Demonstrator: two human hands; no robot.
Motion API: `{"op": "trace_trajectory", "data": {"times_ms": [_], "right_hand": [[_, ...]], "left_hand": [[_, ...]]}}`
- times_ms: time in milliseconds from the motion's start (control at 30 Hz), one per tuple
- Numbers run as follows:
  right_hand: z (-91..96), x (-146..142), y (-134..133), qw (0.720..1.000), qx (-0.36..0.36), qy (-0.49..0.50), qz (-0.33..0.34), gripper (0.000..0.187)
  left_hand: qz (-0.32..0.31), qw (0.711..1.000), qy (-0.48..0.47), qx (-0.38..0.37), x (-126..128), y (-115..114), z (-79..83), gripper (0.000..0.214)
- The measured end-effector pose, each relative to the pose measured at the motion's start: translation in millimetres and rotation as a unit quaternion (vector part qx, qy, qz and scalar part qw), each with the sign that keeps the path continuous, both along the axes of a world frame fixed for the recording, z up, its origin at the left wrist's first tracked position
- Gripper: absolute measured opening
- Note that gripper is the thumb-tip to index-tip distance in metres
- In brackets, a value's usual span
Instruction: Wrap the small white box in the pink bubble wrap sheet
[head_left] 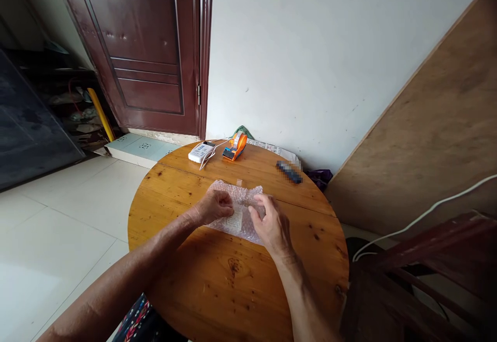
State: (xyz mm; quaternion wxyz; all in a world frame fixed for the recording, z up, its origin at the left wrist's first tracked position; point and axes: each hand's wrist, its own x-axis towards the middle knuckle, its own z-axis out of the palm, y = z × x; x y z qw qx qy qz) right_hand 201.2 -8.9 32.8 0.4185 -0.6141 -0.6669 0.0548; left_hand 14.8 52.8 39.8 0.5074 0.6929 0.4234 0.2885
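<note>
A sheet of clear bubble wrap (237, 197) lies on the round wooden table (233, 280), folded around a small pale flat item (234, 221). My left hand (214, 207) rests on its left side, fingers curled down onto the wrap. My right hand (272, 223) presses on the right side, fingers bent and pinching the wrap's edge. A short strip of clear tape (239, 182) sticks out at the far edge of the wrap.
At the table's far side stand an orange tape dispenser (235, 147), a white box (201, 151) with a white cable, and a dark flat object (289, 171). A dark wooden door (147, 46) is at the back left, a plywood board (438, 124) leans right, beside a wooden chair (427, 269).
</note>
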Motion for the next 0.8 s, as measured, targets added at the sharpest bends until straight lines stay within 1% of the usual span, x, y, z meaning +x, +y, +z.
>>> {"op": "trace_trajectory", "data": {"times_ms": [33, 67, 100, 167, 233, 367, 467, 567, 633, 667, 733, 800], "right_hand": [[3.5, -4.8, -3.6, 0.998, 0.050, -0.040, 0.011, 0.015], [6.9, -10.0, -7.3, 0.993, 0.084, -0.078, 0.031, 0.016], [9.8, -15.3, -10.7, 0.987, 0.100, -0.114, 0.057, 0.016], [12.8, -24.5, -15.6, 0.974, 0.090, -0.176, 0.109, 0.017], [12.0, -30.3, -17.0, 0.967, 0.061, -0.206, 0.140, 0.016], [6.7, -31.6, -14.5, 0.970, 0.036, -0.188, 0.147, 0.012], [6.0, -30.1, -13.4, 0.972, 0.028, -0.177, 0.154, 0.012], [8.2, -29.6, -13.7, 0.967, 0.018, -0.187, 0.170, 0.015], [9.9, -29.5, -14.0, 0.965, 0.012, -0.196, 0.174, 0.017], [10.6, -29.5, -14.1, 0.964, 0.010, -0.201, 0.173, 0.018], [11.7, -29.7, -14.4, 0.963, 0.005, -0.211, 0.169, 0.022], [12.6, -30.3, -14.9, 0.961, -0.002, -0.219, 0.169, 0.020]], "left_hand": [[0.000, 1.000, -0.002, 0.001, 0.1, -0.3, -0.2, 0.006], [0.000, 1.000, -0.005, 0.005, 0.3, -0.6, -0.4, 0.006], [0.001, 1.000, -0.006, 0.011, 0.6, -0.8, -0.7, 0.007], [0.004, 1.000, -0.005, 0.026, 1.5, -0.8, -1.1, 0.009], [0.004, 0.999, 0.003, 0.034, 1.9, -0.4, -0.9, 0.010], [0.020, 0.998, 0.043, 0.048, -6.1, 0.4, 1.9, 0.010], [0.042, 0.995, 0.073, 0.061, -22.2, -0.4, 4.9, 0.020], [0.053, 0.994, 0.092, 0.031, -39.2, -2.1, 5.1, 0.027], [0.064, 0.991, 0.114, 0.018, -47.6, -2.9, 2.2, 0.026], [0.076, 0.988, 0.131, 0.026, -50.9, -3.1, -0.1, 0.024], [0.113, 0.977, 0.165, 0.068, -56.8, -3.7, -4.9, 0.021], [0.155, 0.965, 0.185, 0.098, -62.4, -5.2, -8.5, 0.025]]}}
